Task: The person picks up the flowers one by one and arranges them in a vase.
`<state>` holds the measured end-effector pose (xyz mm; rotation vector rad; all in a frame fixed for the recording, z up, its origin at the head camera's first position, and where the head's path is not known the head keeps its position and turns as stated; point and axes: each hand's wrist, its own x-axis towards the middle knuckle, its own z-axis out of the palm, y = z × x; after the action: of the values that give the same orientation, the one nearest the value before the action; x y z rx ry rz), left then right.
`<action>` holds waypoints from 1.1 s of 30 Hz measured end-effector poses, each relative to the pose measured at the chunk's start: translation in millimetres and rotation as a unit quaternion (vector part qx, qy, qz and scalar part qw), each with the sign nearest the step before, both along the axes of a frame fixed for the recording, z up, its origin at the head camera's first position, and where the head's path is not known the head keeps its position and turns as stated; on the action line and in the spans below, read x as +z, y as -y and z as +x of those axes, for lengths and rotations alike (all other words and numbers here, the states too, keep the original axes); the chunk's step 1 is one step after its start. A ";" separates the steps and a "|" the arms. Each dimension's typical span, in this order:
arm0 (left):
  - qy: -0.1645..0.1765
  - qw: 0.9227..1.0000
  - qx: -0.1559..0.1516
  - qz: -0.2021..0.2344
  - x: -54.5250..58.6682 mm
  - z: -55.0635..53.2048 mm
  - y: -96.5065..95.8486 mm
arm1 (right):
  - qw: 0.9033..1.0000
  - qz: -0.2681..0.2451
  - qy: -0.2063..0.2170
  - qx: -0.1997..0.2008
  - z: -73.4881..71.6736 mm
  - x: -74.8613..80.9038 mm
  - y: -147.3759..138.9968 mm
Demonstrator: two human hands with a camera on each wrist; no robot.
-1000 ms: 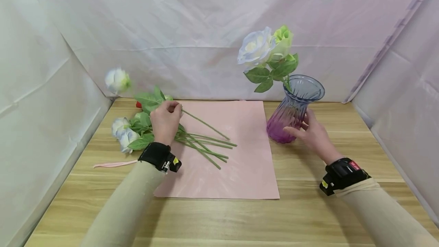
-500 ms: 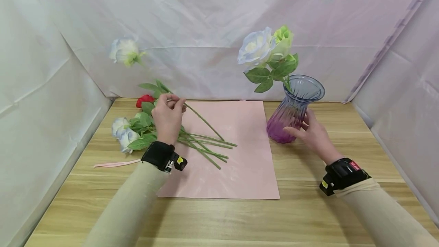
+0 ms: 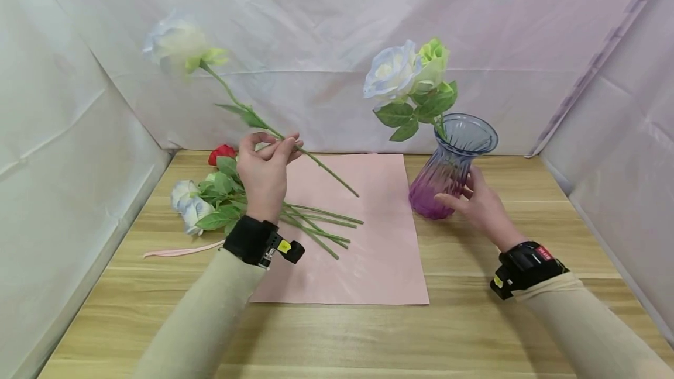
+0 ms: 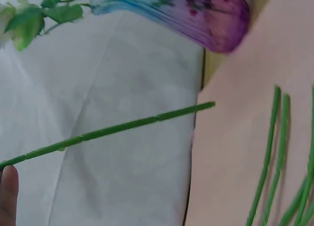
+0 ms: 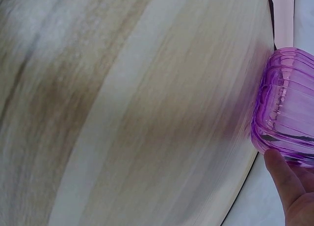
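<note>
My left hand (image 3: 265, 171) pinches the green stem of a pale blue-white rose (image 3: 181, 42). The bloom is up at the left and blurred; the bare stem end slants down to the right, over pink paper (image 3: 363, 274). In the left wrist view the lower stem (image 4: 117, 129) runs out from a fingertip (image 4: 9, 191). My right hand (image 3: 487, 212) grips the lower part of a glass vase (image 3: 439, 177), blue above and purple below. Leaning out of its mouth to the left are a pale blue-white rose (image 3: 391, 72) and a greenish one (image 3: 434, 66). The right wrist view shows the purple base (image 5: 289, 103).
Several roses lie left of the paper's middle, with a red bloom (image 3: 222, 154), pale blue blooms (image 3: 195, 215) and green stems (image 3: 316, 230) across the paper. A pink ribbon (image 3: 176, 252) lies on the wooden table (image 3: 337, 341). White sheeting (image 3: 295, 28) stands behind and at both sides.
My left hand has lifted the rose up off the pile, moving slightly right, so its bloom rises high and its stem end leaves the other stems. The right hand and vase stay put.
</note>
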<state>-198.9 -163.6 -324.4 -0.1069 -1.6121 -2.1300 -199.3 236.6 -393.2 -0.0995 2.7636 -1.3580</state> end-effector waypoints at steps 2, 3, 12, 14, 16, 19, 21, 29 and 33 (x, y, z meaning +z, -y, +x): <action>0.003 1.000 -0.013 0.019 5.3 2.9 -3.9 | 1.000 -0.001 -0.002 0.000 0.0 0.0 0.1; 0.003 0.999 -0.019 0.028 7.4 4.3 -5.7 | 1.000 -0.002 -0.001 0.000 0.0 0.0 0.1; -0.007 0.989 -0.083 0.122 23.0 14.5 -22.8 | 1.000 0.003 0.002 -0.003 -0.5 0.8 0.1; -0.007 0.986 -0.093 0.137 26.2 16.7 -26.7 | 1.000 0.003 0.003 -0.003 -0.4 1.3 0.3; -0.008 0.984 -0.102 0.145 29.1 19.3 -30.6 | 1.000 0.003 0.003 -0.003 -0.4 1.4 0.4; -0.022 0.982 -0.111 0.151 33.2 22.4 -36.2 | 1.000 0.002 0.003 -0.002 -0.2 2.0 1.0; -0.035 0.980 -0.113 0.157 36.3 23.5 -39.8 | 1.000 0.003 0.002 -0.002 -0.1 2.3 1.2; -0.080 0.970 -0.130 0.191 48.2 23.3 -52.9 | 1.000 -0.002 0.001 -0.002 0.5 1.7 0.7; -0.101 0.965 -0.130 0.204 52.7 21.8 -58.9 | 1.000 -0.003 -0.003 0.000 0.1 0.6 0.6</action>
<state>-177.1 -104.7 -271.7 -0.4054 -1.0671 -2.5109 -199.1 236.0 -392.6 -0.1044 2.7658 -1.3674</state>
